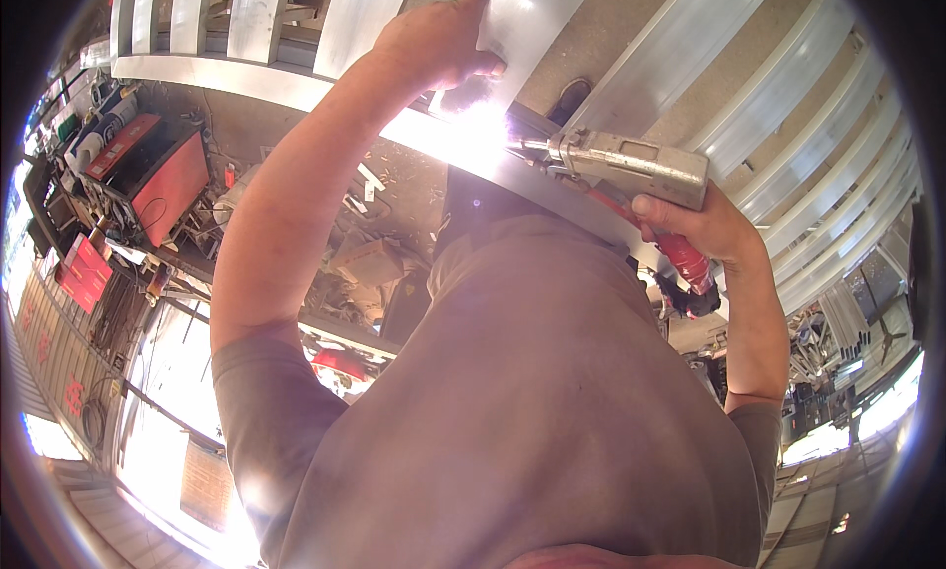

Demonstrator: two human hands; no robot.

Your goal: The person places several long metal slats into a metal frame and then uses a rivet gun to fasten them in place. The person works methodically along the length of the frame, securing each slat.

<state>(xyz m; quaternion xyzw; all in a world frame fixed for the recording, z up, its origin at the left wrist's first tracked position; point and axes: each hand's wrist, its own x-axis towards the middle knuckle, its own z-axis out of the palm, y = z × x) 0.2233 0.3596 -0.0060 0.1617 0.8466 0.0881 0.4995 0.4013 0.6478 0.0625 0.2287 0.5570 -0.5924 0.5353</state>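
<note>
A welding gun (631, 165) with a silvery body and a red grip is in my right hand (711, 222), whose fingers wrap round the grip. At its tip a white arc (483, 135) glares on the edge rail (222, 73) of a pale metal frame, where a wide slat (537, 22) joins it; the glare hides the joint. My left hand (434, 45) is on or just over that slat beyond the arc, with the thumb out and a finger stretched away from me. I cannot see anything in it.
More parallel metal slats (680, 52) spread to both sides, with gaps showing the floor. A dark shoe (570, 101) is beneath them. On the left stand a red and black machine (163, 180) and clutter, with a cardboard box (370, 262) lower down. Metal pieces (843, 318) lie at the right.
</note>
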